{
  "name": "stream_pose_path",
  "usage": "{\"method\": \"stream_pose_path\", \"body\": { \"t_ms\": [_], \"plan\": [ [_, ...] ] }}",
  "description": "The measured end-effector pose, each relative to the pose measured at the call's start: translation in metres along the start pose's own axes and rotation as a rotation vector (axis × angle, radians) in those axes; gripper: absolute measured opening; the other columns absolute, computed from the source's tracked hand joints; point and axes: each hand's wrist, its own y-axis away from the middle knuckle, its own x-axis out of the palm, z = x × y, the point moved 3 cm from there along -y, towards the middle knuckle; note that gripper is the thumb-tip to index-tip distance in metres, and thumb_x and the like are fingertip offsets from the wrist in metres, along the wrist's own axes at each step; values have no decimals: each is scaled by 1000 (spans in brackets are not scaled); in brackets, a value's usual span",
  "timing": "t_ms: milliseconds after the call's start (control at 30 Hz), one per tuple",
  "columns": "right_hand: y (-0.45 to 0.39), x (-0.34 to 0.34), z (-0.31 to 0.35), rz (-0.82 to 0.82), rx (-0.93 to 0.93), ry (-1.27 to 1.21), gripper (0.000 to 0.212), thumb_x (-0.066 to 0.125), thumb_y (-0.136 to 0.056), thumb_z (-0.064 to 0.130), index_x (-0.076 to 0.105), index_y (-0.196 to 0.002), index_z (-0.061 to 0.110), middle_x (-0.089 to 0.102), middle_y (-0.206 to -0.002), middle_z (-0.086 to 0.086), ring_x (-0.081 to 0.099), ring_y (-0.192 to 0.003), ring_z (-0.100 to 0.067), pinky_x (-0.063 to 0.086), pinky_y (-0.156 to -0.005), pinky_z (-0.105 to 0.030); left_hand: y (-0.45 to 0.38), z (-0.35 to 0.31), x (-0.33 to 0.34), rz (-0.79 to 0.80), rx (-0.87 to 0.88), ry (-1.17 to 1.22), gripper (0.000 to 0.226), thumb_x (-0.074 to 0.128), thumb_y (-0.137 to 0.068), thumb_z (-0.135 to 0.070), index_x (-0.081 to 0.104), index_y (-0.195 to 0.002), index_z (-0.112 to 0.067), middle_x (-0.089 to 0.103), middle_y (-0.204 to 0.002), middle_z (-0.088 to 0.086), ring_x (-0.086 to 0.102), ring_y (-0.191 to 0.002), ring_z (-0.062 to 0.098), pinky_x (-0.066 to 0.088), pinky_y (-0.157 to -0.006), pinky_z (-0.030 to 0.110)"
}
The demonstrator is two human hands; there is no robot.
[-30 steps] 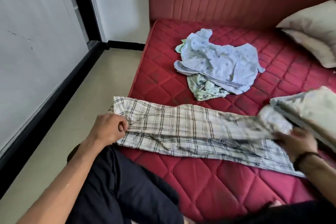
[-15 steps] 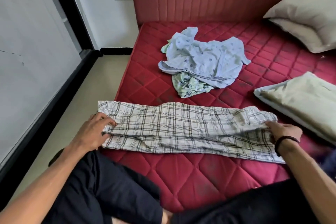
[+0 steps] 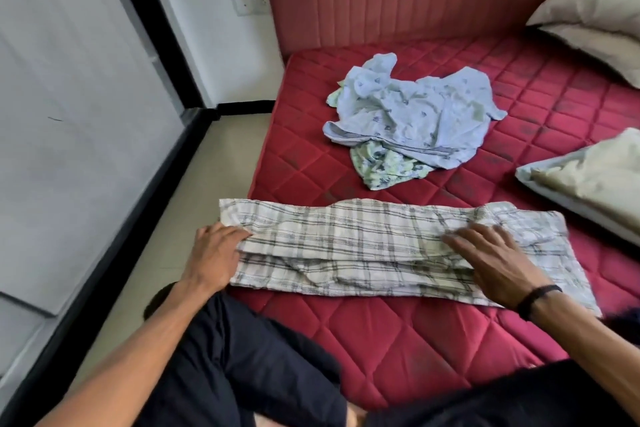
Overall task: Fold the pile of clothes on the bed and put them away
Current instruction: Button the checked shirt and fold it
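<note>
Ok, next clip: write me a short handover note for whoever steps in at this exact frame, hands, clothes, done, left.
Left hand: fingers curled onto the left end of the plaid garment.
Right hand: flat, fingers spread, pressing its right part.
Plaid garment: folded lengthwise into a long strip at the near edge of the red mattress.
Still crumpled further back: the light blue garment lying over the green patterned one.
Done: the lengthwise fold.
Left: fold the strip shorter, fold both others, put everything away.
</note>
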Motion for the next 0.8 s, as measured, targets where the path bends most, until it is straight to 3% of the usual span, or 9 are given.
{"method": "stream_pose_path", "body": {
  "t_ms": [100, 167, 300, 433, 500, 567, 633, 733, 800],
  "plan": [
    [0, 2, 2, -73, 17, 46, 60, 93, -55, 2, 60, -101, 21, 65, -86, -6, 65, -79, -35, 49, -76, -52, 4, 1, -11, 43, -22, 10, 43, 80, -72, -16, 76, -114, -17, 73, -108, 1, 65, -103, 27, 47, -90, 45],
    [4, -3, -7, -83, 111, 20, 42, 96, -59, 10, 64, -86, 18, 61, -79, -5, 64, -74, -35, 51, -66, -47, 6, 4, -16, 65, 51, 1, 41, 81, -72, -22, 76, -112, -15, 70, -101, 0, 63, -99, 25, 47, -88, 43],
    [14, -6, -16, -59, 234, 4, 37, 95, -61, 20, 66, -83, 22, 60, -81, 0, 64, -80, -33, 47, -63, -41, 13, 16, -28, 76, 187, -89, 39, 84, -68, -23, 77, -106, -18, 64, -90, -6, 57, -89, 17, 48, -81, 38],
    [27, 0, -19, 90, 277, 17, 43, 90, -54, 4, 64, -79, 25, 60, -77, 3, 65, -78, -32, 45, -58, -38, 11, 8, -29, 286, 176, -167, 37, 76, -84, -27, 72, -121, -23, 62, -101, -6, 51, -101, 14, 36, -98, 33],
    [28, -3, -21, 195, 346, 44, 34, 81, -63, 3, 65, -79, 28, 65, -82, 5, 65, -85, -29, 44, -61, -36, 8, -2, -28, 410, 146, -198, 41, 77, -87, -26, 69, -127, -24, 62, -102, -8, 53, -105, 14, 34, -110, 36],
    [29, -10, -22, 258, 402, 44, 26, 70, -72, 7, 66, -82, 31, 67, -88, 8, 64, -94, -25, 48, -66, -35, 0, -12, -32, 476, 144, -238, 36, 79, -85, -25, 72, -120, -23, 67, -105, -5, 58, -107, 15, 33, -113, 37],
    [28, -22, -18, 254, 444, 13, 22, 64, -76, 10, 66, -84, 31, 65, -88, 9, 63, -97, -23, 51, -71, -37, -8, -14, -38, 494, 136, -290, 28, 82, -82, -26, 74, -109, -22, 70, -103, -5, 61, -105, 17, 34, -108, 35],
    [27, -24, -16, 287, 507, 22, 14, 63, -85, 21, 65, -90, 34, 66, -95, 11, 65, -102, -21, 52, -78, -35, -18, -12, -48, 488, 122, -326, 25, 82, -82, -24, 73, -103, -15, 56, -81, -14, 56, -94, 14, 29, -93, 32],
    [34, -7, -18, 405, 562, -108, 17, 64, -84, 27, 58, -87, 42, 68, -96, 9, 69, -100, -23, 56, -79, -36, -20, -15, -47, 550, 86, -337, 39, 81, -85, -23, 71, -122, -24, 66, -102, -12, 59, -106, 13, 36, -106, 35]
  ]
}}
